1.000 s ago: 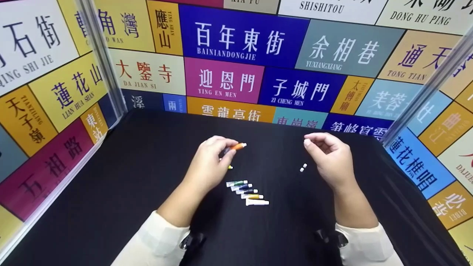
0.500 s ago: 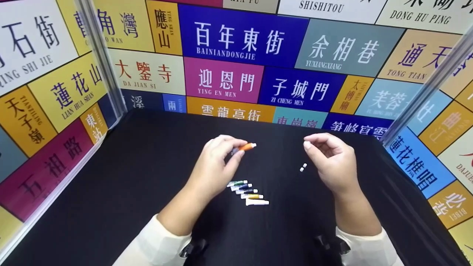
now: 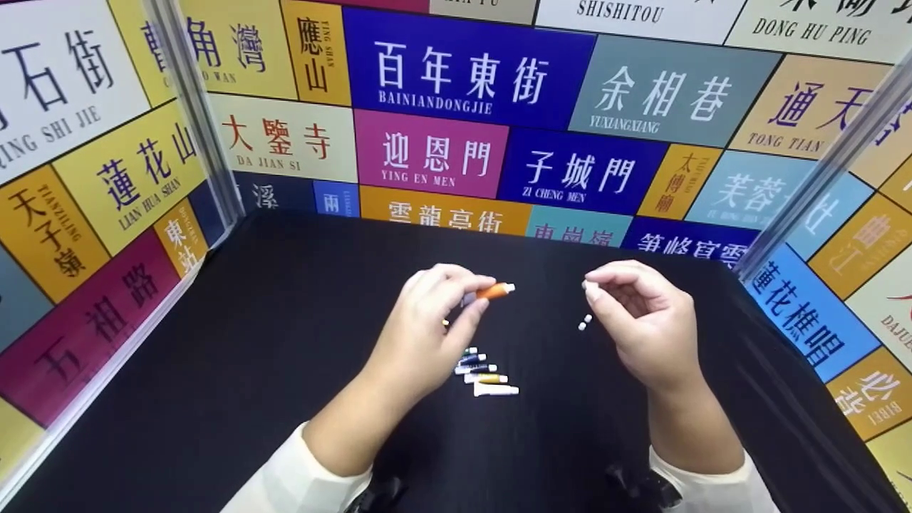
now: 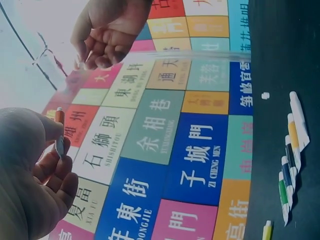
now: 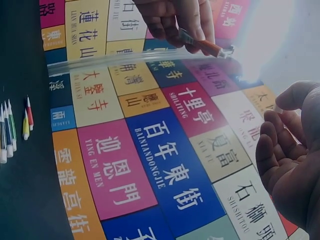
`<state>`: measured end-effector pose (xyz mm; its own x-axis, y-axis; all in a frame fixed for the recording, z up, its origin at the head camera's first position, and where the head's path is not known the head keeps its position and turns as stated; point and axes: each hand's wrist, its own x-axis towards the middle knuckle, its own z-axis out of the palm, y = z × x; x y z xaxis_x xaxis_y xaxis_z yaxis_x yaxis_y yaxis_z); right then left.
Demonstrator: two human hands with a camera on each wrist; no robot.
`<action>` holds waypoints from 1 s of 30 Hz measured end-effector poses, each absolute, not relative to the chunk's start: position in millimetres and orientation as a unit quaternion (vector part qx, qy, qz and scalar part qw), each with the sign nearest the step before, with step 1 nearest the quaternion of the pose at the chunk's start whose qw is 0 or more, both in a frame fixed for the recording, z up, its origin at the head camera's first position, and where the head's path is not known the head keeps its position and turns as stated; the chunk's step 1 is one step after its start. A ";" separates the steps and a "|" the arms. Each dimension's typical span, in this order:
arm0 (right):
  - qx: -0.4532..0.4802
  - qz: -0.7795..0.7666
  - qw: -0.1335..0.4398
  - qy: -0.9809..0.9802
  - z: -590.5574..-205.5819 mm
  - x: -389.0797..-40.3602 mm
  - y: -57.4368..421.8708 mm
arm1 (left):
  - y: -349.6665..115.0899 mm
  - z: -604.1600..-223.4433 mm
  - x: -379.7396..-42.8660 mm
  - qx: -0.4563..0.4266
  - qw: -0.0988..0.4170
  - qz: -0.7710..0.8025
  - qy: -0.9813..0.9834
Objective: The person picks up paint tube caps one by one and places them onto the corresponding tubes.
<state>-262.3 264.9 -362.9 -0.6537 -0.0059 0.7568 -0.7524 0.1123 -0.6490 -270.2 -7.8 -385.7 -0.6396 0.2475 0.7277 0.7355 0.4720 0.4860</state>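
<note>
Pointing its white end toward the right hand (image 3: pixel 650 324), the orange tube (image 3: pixel 491 291) hung above the black cloth (image 3: pixel 285 320), pinched between the thumb and fingers of the left hand (image 3: pixel 432 331). Well apart from it, the right hand's thumb and fingertips pinched a small white piece (image 3: pixel 587 285). Two white bits (image 3: pixel 582 327) lay below; a slanting row of tubes (image 3: pixel 479 369) lay nearer the person. Lettered panels (image 3: pixel 431 153) stood behind.

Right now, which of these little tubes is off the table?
The orange tube, pinched in the left hand; the other visible tubes lie on the black cloth.
</note>
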 end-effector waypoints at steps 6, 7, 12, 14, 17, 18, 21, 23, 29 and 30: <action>0.290 0.601 0.311 -0.676 -360.1 -256.5 261.9 | -5.9 -383.3 -262.9 -0.308 0.297 -0.404 -0.809; 0.293 0.602 0.311 -0.675 -359.7 -255.5 261.5 | -5.4 -382.9 -261.9 -0.309 0.298 -0.403 -0.808; 0.314 0.601 0.311 -0.666 -357.9 -250.4 258.2 | -4.3 -380.3 -256.9 -0.322 0.311 -0.400 -0.800; 0.323 0.599 0.308 -0.664 -357.3 -248.6 256.4 | -3.9 -379.4 -255.0 -0.327 0.316 -0.398 -0.797; 0.334 0.593 0.303 -0.667 -357.0 -246.4 254.2 | -2.9 -378.2 -252.3 -0.335 0.322 -0.395 -0.793; 0.336 0.591 0.302 -0.668 -356.9 -245.7 253.6 | -2.6 -377.9 -251.3 -0.338 0.324 -0.395 -0.791; 0.344 0.583 0.296 -0.674 -356.7 -244.0 252.2 | -1.5 -376.8 -248.6 -0.348 0.330 -0.396 -0.783; 0.347 0.578 0.294 -0.678 -356.7 -242.9 251.4 | -1.1 -376.3 -246.9 -0.354 0.335 -0.394 -0.779; 0.354 0.561 0.283 -0.693 -357.7 -240.6 249.8 | 1.0 -375.3 -245.1 -0.370 0.349 -0.389 -0.768; 0.355 0.557 0.281 -0.696 -358.1 -240.5 249.5 | 1.3 -375.2 -244.9 -0.372 0.350 -0.387 -0.768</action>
